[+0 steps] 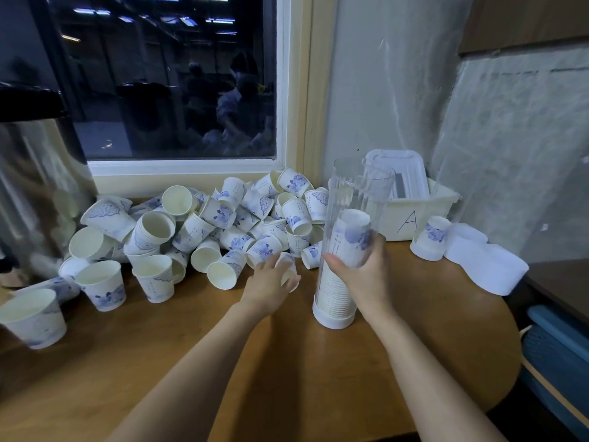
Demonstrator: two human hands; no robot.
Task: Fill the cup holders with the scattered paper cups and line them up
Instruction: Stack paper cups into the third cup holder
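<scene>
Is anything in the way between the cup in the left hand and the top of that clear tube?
Nothing visible. The left hand grips a paper cup left of the clear tube, which the right hand holds upright. The tube's top is open, and the stacked cups inside stop below its rim.

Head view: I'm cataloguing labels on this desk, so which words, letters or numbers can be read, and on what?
"A": handwritten on the front of the cream bin, back right.
On the paper cups: small dark columns of characters beside the blue print, too small to read.
On the top cup inside the clear cup holder: the same small print, unreadable.
Nothing else is legible.
</scene>
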